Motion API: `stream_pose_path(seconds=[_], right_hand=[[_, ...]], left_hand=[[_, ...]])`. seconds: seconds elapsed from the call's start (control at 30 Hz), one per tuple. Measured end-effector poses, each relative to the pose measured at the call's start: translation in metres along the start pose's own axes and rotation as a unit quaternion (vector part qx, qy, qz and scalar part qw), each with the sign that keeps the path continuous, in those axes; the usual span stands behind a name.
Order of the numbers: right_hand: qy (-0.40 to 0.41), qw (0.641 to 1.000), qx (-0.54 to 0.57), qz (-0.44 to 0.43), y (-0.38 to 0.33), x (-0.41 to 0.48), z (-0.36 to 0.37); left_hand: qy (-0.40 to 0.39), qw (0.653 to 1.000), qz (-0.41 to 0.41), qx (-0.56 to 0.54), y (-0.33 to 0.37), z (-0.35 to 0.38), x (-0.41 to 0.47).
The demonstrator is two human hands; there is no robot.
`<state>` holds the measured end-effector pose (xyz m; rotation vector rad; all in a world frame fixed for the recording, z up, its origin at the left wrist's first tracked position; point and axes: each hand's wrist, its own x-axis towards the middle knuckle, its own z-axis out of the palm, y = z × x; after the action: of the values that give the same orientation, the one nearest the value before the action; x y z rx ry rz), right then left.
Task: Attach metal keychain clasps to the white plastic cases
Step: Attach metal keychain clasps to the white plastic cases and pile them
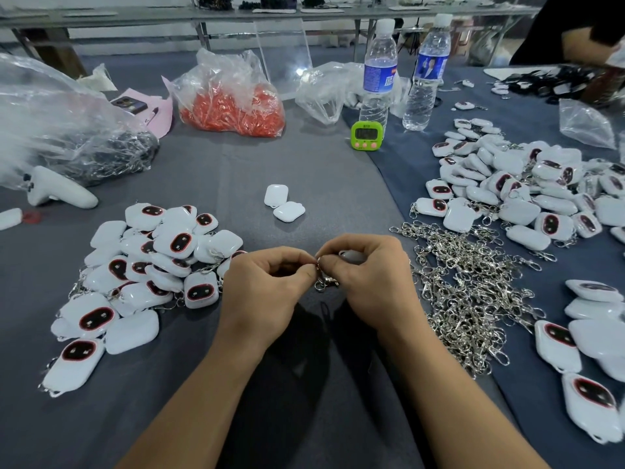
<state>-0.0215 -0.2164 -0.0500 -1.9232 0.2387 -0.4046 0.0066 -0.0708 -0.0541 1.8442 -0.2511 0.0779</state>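
My left hand and my right hand meet at the table's middle, fingers curled. Between their fingertips they pinch a metal keychain clasp, which hangs down between them. My right hand also holds a white plastic case, mostly hidden behind its fingers. A heap of loose metal clasps lies just right of my right hand. A pile of white cases with clasps attached lies to the left. More white cases are heaped at the right. Two white cases lie apart ahead of my hands.
Two water bottles and a green timer stand at the back. A bag of orange parts, a clear bag of dark parts and a white controller lie at back left. Another person's arm is at top right.
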Motion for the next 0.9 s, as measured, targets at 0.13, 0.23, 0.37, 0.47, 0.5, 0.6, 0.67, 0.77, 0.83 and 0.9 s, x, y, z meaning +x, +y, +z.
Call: stream_pose_path(seconds=[0.13, 0.23, 0.37, 0.47, 0.5, 0.6, 0.67, 0.77, 0.83, 0.9], right_hand=[[-0.025, 1.000, 0.006, 0.005, 0.001, 0.002, -0.003], [-0.033, 0.999, 0.009, 0.008, 0.000, 0.002, -0.003], [-0.062, 0.998, 0.009, 0.009, -0.002, 0.002, -0.005], [-0.079, 0.997, 0.022, 0.003, -0.003, 0.002, -0.005], [-0.083, 0.996, 0.028, 0.004, -0.002, 0.002, -0.005], [-0.077, 0.996, 0.045, 0.012, -0.001, 0.001, -0.005], [-0.048, 0.998, 0.039, 0.030, -0.001, 0.000, -0.003], [-0.013, 0.998, 0.002, 0.060, -0.001, 0.000, -0.001], [-0.013, 0.998, -0.002, 0.057, -0.003, -0.001, -0.002], [-0.033, 0.999, 0.020, 0.031, -0.007, -0.003, -0.003]], left_hand=[[-0.016, 1.000, 0.008, 0.002, 0.003, -0.002, -0.001], [-0.031, 0.999, 0.010, 0.003, 0.004, -0.004, 0.000], [-0.053, 0.999, 0.011, -0.001, 0.006, -0.006, -0.001], [-0.058, 0.998, 0.018, -0.005, 0.004, -0.006, 0.000], [-0.059, 0.998, 0.020, -0.006, 0.005, -0.006, 0.000], [-0.028, 0.999, 0.027, 0.010, 0.006, -0.003, -0.002], [0.041, 0.997, 0.047, 0.046, 0.008, -0.003, -0.003], [0.155, 0.953, 0.118, 0.231, 0.006, -0.012, -0.001], [0.165, 0.911, 0.161, 0.343, 0.000, -0.016, 0.002], [0.150, 0.890, 0.166, 0.397, -0.003, -0.016, 0.003]])
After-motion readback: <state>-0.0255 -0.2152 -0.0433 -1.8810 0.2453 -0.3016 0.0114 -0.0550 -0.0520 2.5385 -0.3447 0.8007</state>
